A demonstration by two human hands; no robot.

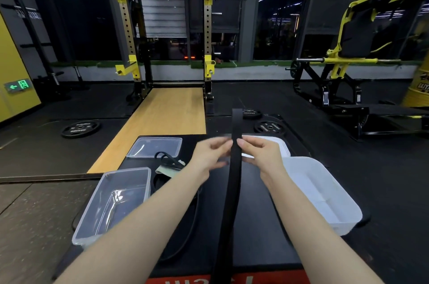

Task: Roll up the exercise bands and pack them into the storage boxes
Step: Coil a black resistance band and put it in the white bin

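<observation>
Both hands meet at the middle of the view, above a black bench [255, 232], and hold one black band [233, 181] between them. The left hand [210, 156] comes in from the left with its fingers [224, 144] curled toward the band's left edge; it is blurred, so how firmly it grips cannot be told, though the fingertips reach the band. The right hand [260, 151] pinches the band's right edge between thumb and fingers. The band runs as a flat strip from the bottom edge of the view, up between the forearms, through the hands, and stands a short way above them with its end upright.

To the left on the bench sits a clear box [92, 221], open, with nothing in it that can be made out. Beyond it lies a clear lid [154, 147], flat. Between box and lid, just left of the left wrist, lie more bands [168, 160] in a loose dark tangle, with something pale beneath them. To the right stands a white box [336, 204], open, and behind the right hand a white lid [278, 144] shows in part.

On the floor beyond are weight plates [80, 129] and a yellow rack [206, 28].
</observation>
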